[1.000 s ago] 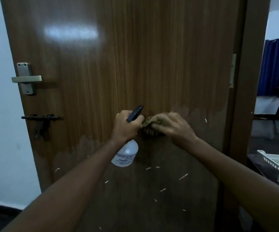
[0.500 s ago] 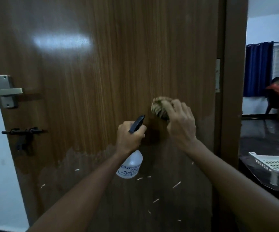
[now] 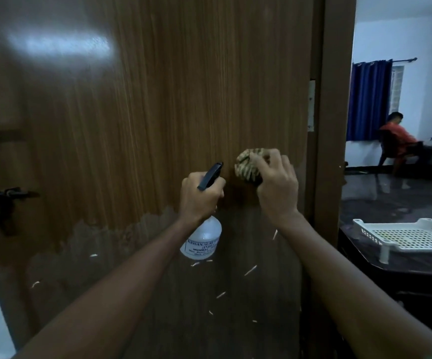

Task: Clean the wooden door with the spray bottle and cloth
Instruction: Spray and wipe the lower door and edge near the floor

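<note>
Wipe step in progress, centre of frame. Right hand (image 3: 277,187) has fingers curled round a bunched striped cloth (image 3: 248,167) and presses it against the wooden door (image 3: 184,86), near the door's right edge, just left of the frame post (image 3: 331,125). Left hand (image 3: 199,198) is wrapped tight round the neck of the spray bottle (image 3: 203,238), black nozzle (image 3: 209,176) poking up out of the fist toward the door, clear body hanging below the hand; can't tell if a finger sits on the trigger. Bottle is just left of the cloth, apart from it. Lower part of the door looks duller and patchy with pale flecks (image 3: 250,270) scattered on it, so my read is that zone still needs work. To do this well: keep the cloth flat under firm pressure, stroke along the vertical grain, overlap passes, work top down so runoff lands on uncleaned area. Spray lightly ahead of the cloth, not onto it. Watch the hinge plate (image 3: 311,110) in the gap at right and the latch bolt (image 3: 2,195) at left edge; keep the cloth from snagging there. White perforated tray (image 3: 404,234) lower right is out of the way.
</note>
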